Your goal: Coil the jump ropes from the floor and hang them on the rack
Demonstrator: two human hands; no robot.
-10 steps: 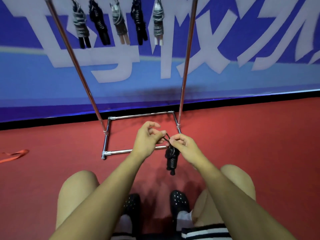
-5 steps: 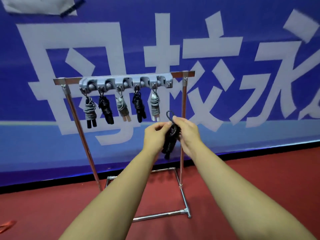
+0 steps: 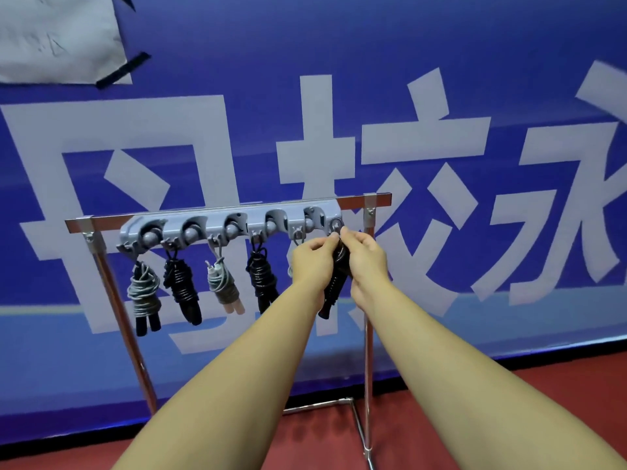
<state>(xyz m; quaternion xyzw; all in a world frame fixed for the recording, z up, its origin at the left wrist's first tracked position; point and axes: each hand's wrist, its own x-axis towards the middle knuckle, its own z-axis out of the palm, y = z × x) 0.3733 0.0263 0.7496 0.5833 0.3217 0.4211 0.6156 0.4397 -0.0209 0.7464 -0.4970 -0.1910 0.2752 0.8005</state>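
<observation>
Fingers, left hand (image 3: 314, 257): curled, pinching the top of the black coiled rope (image 3: 334, 286) from its left side. You held the bundle between both hands, its long axis hanging near vertical below your fingertips, handles downward.

Fingers, right hand (image 3: 364, 254): curled likewise, pinching the same rope from its right side, thumb and forefinger raised toward the small loop (image 3: 337, 225) at the top of the bundle.

Items to the left of your fingers, in order along the grey hook bar (image 3: 217, 227): one grey rope bundle (image 3: 144, 295); one black bundle (image 3: 181, 286); one grey bundle with pale handles (image 3: 222, 286); one black bundle (image 3: 261, 283). A fifth was mostly hidden behind your left hand.

Item just above your fingers: the last hook, at the bar's right end. The loop lay right at it; whether it had caught could not be told.

Item to the right of your fingers: the rack's right upright (image 3: 368, 334), just beside your right wrist.

Judgement: the coming move turned on that loop and hook. The hook stood directly above and a little behind both sets of fingertips, the right hand slightly nearer. A short lift and settle looked sufficient, then letting go.
</observation>
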